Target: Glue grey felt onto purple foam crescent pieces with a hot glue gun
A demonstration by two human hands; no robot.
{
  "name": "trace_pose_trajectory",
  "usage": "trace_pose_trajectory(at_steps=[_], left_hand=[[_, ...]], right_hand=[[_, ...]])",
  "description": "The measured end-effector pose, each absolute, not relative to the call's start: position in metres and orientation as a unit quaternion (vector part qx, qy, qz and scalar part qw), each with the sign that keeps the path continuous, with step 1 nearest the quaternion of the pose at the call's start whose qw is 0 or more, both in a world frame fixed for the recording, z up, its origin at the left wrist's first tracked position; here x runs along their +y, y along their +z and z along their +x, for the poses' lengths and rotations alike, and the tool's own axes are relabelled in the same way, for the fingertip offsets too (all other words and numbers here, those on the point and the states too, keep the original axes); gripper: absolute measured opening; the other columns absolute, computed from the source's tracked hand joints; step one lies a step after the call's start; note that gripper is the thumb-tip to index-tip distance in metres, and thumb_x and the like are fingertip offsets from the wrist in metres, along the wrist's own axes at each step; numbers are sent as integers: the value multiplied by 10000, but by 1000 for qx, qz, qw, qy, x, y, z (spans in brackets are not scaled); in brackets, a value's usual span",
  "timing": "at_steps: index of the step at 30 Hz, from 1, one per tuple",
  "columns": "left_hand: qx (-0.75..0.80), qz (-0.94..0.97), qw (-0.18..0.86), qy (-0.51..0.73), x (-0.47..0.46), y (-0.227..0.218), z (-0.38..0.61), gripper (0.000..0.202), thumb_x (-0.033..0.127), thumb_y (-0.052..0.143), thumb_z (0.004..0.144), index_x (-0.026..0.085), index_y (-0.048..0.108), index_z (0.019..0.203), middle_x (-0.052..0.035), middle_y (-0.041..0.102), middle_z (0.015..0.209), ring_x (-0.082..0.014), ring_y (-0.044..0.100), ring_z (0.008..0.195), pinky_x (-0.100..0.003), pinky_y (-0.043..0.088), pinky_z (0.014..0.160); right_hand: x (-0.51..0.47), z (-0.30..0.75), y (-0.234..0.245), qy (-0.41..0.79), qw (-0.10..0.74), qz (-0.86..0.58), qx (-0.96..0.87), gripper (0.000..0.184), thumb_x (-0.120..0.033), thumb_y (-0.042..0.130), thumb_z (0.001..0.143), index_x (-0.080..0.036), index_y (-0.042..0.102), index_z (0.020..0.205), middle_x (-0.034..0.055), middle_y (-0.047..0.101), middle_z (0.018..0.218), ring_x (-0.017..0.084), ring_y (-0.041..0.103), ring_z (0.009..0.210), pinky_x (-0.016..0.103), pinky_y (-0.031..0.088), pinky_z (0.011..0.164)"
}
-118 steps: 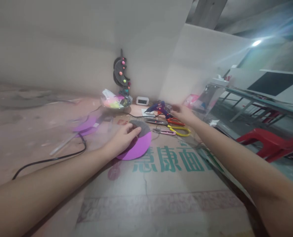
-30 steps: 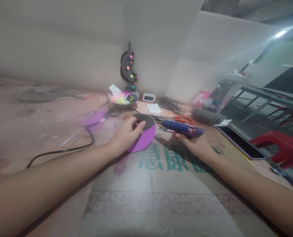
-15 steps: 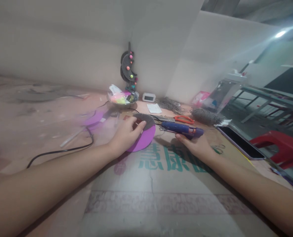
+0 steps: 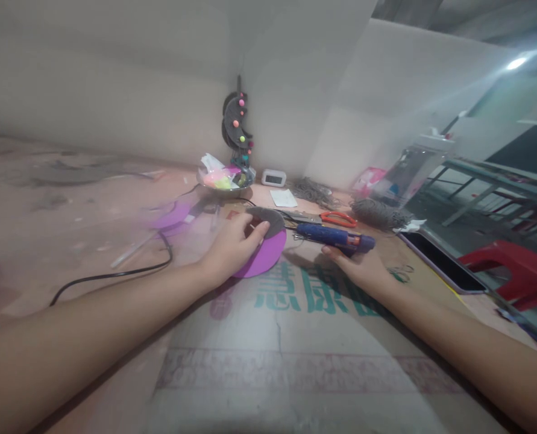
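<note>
On the cardboard (image 4: 232, 331), the left hand (image 4: 229, 246) has its fingers holding the purple disc (image 4: 268, 256), best kept steady, while the right hand's (image 4: 361, 265) fingers, wrapped around the blue glue gun (image 4: 323, 234), should angle its nozzle clear of skin and the scissors (image 4: 338, 219) beyond.

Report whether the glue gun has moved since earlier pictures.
Yes: against the white clock, the glue gun sits farther right and lower in view, in the right hand.
</note>
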State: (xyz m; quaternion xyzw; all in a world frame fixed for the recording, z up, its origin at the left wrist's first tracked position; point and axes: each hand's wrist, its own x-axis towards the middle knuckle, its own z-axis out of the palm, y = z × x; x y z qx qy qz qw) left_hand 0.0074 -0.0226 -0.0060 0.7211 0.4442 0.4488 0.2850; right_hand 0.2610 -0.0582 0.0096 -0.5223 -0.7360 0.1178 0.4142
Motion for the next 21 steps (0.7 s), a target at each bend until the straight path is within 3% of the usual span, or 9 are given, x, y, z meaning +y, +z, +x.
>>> trace_pose_trajectory(at_steps=[21], left_hand=[[442,721,291,448,-21,-7,7,315,469,477,905,176,595,909,-43,665,809,-196,611,752,-294,444,619]], right_hand=[[-61,262,12,104,397,-523,-747,196,-414,629,763,-222,604,789,28,699,731,218,675,689,340,571,667]])
